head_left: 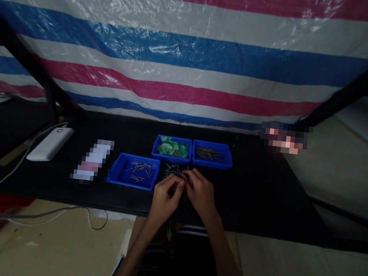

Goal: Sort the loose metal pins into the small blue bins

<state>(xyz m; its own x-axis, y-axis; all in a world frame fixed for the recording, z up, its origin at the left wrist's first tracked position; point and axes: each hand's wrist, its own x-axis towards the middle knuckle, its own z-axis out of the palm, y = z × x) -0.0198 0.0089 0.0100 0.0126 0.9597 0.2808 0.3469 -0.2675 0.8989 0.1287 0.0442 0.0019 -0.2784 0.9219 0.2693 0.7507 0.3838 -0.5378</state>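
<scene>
Pinching small pin (181,183) between left hand (162,200) and right hand (200,193), both grips closed on it; dim light, pin may slip among loose pins (171,170) on desk (257,195).

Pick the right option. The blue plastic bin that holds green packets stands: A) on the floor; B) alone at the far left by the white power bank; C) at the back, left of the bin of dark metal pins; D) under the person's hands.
C: the blue plastic bin with green packets sits in the back row, directly left of the blue plastic bin of dark metal pins, beyond the left hand and the right hand.
</scene>
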